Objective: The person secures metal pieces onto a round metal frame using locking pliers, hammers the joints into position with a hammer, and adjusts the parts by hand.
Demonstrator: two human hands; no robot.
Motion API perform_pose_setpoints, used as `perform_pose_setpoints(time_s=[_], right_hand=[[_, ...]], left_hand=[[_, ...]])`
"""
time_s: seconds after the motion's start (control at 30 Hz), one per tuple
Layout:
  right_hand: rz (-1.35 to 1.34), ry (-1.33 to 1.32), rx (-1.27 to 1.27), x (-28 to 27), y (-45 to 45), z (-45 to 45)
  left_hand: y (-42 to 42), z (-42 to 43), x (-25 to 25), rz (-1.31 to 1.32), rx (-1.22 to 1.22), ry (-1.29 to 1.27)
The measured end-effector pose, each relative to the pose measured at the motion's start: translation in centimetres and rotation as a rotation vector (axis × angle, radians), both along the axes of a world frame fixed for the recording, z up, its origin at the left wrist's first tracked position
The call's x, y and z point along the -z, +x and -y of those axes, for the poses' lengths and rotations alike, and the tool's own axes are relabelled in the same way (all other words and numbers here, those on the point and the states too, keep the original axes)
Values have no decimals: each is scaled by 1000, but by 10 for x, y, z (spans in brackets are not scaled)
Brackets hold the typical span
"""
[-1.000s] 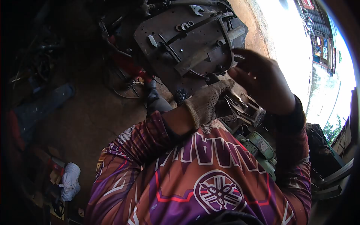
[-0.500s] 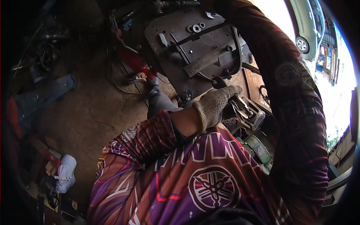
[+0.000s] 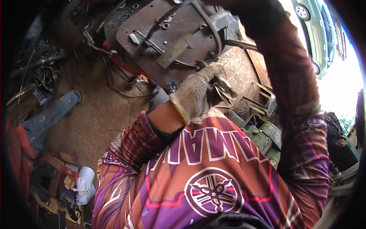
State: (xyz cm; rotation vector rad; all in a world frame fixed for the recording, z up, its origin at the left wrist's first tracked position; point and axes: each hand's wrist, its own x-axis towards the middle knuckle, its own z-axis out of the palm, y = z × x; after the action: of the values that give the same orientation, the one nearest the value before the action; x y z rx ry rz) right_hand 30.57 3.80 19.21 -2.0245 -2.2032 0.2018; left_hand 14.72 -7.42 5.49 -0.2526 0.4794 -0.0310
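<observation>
- While the right arm [image 3: 293, 65] stretches up past the plate, the gloved left hand [image 3: 196, 89] is closed around a plier-like metal tool [image 3: 225, 91], probably to keep it close and under control.
- That tool sits above the lap, just beyond the near edge of the dark steel plate [image 3: 133, 23], its metal end pointing away to the right.
- The right hand lies beyond the top edge, so I cannot tell whether it is wide or narrow.
- The plate seems to serve as a work surface: a flat metal bar [image 3: 173, 53], a curved strip [image 3: 218, 36] and washers [image 3: 166, 26] rest on it within reach.
- Compared with one second ago, the bare right hand is no longer beside the glove; the plate appears farther left, and a parked car [image 3: 322, 36] now shows.
</observation>
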Motion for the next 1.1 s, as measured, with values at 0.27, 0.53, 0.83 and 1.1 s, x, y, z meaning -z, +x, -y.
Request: perform_pose_setpoints(time_s=[0.27, 0.53, 0.83, 1.1], right_hand=[[-440, 314, 399, 42, 14, 191], [-1013, 132, 653, 187, -1, 316], [-1036, 15, 518, 239, -11, 317], [-920, 151, 384, 249, -21, 308]], left_hand=[[1, -10, -32, -241, 64, 429], [-12, -28, -24, -225, 420, 1473], [-13, 5, -42, -196, -41, 1166], [-7, 22, -36, -551, -52, 1826]])
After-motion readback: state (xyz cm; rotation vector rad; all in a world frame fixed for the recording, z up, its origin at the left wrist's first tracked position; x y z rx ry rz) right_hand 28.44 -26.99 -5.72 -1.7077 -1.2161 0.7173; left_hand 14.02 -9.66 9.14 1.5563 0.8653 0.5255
